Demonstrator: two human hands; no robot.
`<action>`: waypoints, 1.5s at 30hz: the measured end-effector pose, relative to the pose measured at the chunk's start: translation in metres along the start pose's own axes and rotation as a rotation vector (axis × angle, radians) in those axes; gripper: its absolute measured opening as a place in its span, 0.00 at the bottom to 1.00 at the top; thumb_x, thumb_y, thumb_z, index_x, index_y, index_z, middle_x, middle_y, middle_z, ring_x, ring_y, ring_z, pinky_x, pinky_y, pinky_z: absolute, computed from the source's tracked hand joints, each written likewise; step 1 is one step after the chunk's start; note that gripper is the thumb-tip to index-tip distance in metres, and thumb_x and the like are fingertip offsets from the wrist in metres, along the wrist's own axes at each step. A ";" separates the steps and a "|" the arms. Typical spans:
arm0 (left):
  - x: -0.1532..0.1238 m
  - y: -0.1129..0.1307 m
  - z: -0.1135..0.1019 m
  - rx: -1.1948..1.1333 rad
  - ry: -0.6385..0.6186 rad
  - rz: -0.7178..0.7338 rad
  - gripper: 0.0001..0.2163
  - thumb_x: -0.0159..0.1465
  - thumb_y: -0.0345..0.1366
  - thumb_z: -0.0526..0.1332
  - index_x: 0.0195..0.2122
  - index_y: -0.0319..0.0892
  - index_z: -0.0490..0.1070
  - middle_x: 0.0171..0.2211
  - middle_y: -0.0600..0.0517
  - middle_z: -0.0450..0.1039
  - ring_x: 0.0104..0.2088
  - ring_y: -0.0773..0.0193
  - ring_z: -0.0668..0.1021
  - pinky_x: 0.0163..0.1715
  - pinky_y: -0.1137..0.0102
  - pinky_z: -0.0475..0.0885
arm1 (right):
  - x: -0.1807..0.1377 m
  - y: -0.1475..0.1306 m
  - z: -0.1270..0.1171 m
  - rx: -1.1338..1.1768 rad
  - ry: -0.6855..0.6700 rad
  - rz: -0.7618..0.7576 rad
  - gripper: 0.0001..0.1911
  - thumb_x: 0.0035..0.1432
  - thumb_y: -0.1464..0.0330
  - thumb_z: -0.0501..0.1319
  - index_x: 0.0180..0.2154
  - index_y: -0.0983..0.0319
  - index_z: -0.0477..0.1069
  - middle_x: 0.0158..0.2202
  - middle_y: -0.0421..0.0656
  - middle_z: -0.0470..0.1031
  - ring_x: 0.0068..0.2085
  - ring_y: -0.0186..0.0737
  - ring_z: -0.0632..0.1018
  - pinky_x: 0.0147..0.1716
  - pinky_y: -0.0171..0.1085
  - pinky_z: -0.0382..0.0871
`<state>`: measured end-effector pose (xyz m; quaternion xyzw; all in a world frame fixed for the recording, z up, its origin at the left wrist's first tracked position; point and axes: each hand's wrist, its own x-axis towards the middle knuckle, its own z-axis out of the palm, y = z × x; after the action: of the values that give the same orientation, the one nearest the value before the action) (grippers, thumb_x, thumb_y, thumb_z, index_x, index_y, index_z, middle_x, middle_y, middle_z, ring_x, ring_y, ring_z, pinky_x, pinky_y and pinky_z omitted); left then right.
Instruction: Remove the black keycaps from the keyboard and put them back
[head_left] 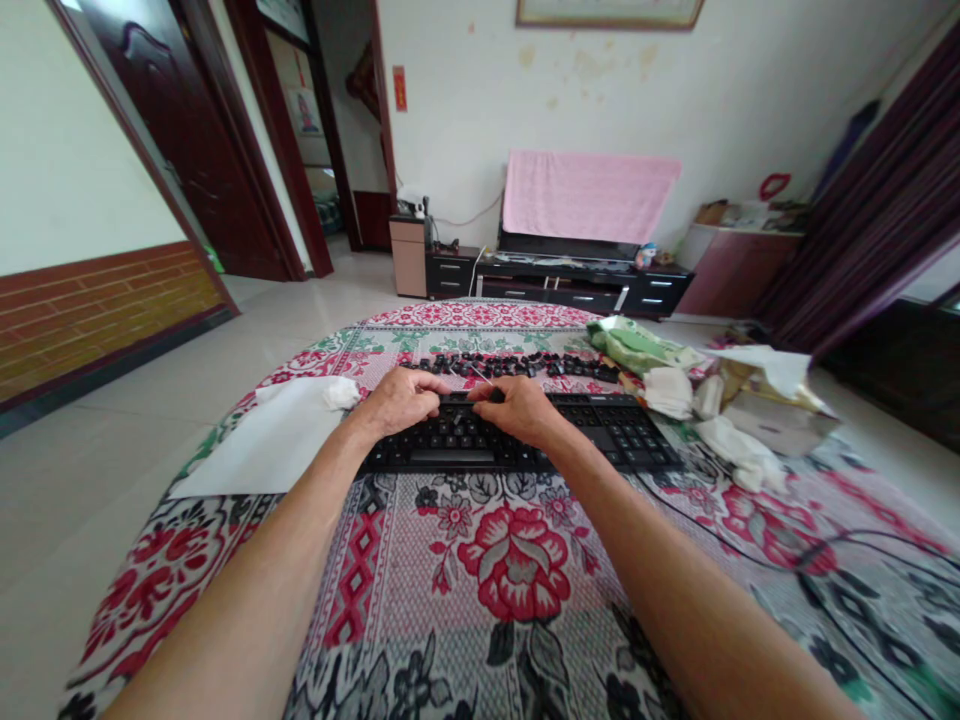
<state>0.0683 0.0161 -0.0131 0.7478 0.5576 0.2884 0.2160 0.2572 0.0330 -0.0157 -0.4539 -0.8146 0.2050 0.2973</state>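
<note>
Keyboard [600, 430], black, full-size, lies flat on the round-edged worktop [247, 590] right in front of us, space-bar edge nearest, num pad at R. Worktop is covered w/ a floral tablecloth [517, 560] in red, pink, green & grey.

Our L hand [405, 402] is at the kbd's upper L part, fingers bent, tips down near the top edge; can't tell if they pinch anything. Our R hand [517, 405] is over the middle, fingers closed round the dark handle of a screwdriver-like tool [496, 396], its thin shaft slanting up & L, away from the keys. Small dark piece [459, 416] sits on the keys b/w our hands, too small to ID.

Just beyond the kbd, a long row of loose black keycaps [525, 366] runs roughly parallel to it. To our L: white paper sheet [247, 445] w/ a crumpled tissue [341, 393] on its far R corner. To our R: green plastic bag [641, 347], tissue box [776, 415] w/ tissue sticking out the top, & more crumpled tissues [742, 455] near it. Black cable [712, 527] runs from by the kbd's near edge out to the R, meeting other strands.

Background: pink towel [589, 195] over the TV, black TV stand [562, 285] below, purple curtain [862, 200] far R.
</note>
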 end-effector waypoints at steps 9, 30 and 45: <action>-0.002 0.001 -0.002 -0.020 -0.058 0.047 0.15 0.47 0.30 0.52 0.36 0.42 0.69 0.28 0.54 0.72 0.27 0.68 0.72 0.27 0.72 0.66 | 0.019 -0.005 0.010 -0.226 -0.128 -0.027 0.09 0.36 0.65 0.58 0.25 0.58 0.73 0.19 0.39 0.71 0.21 0.32 0.68 0.20 0.31 0.57; -0.004 0.039 0.023 -0.478 -0.082 -0.015 0.08 0.48 0.33 0.53 0.27 0.38 0.68 0.18 0.55 0.65 0.18 0.75 0.65 0.18 0.78 0.61 | -0.021 0.005 -0.044 0.463 -0.242 0.268 0.13 0.41 0.60 0.57 0.30 0.61 0.67 0.19 0.38 0.62 0.18 0.25 0.59 0.13 0.28 0.49; -0.001 0.043 0.034 -0.206 -0.008 0.070 0.10 0.50 0.37 0.54 0.30 0.40 0.70 0.19 0.55 0.68 0.19 0.74 0.68 0.19 0.77 0.62 | -0.023 -0.005 -0.043 0.497 -0.231 0.292 0.10 0.42 0.65 0.56 0.28 0.63 0.67 0.18 0.38 0.62 0.18 0.25 0.60 0.13 0.27 0.49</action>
<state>0.1212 0.0024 -0.0108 0.7418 0.4979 0.3485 0.2836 0.2923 0.0129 0.0121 -0.4533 -0.6942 0.4885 0.2720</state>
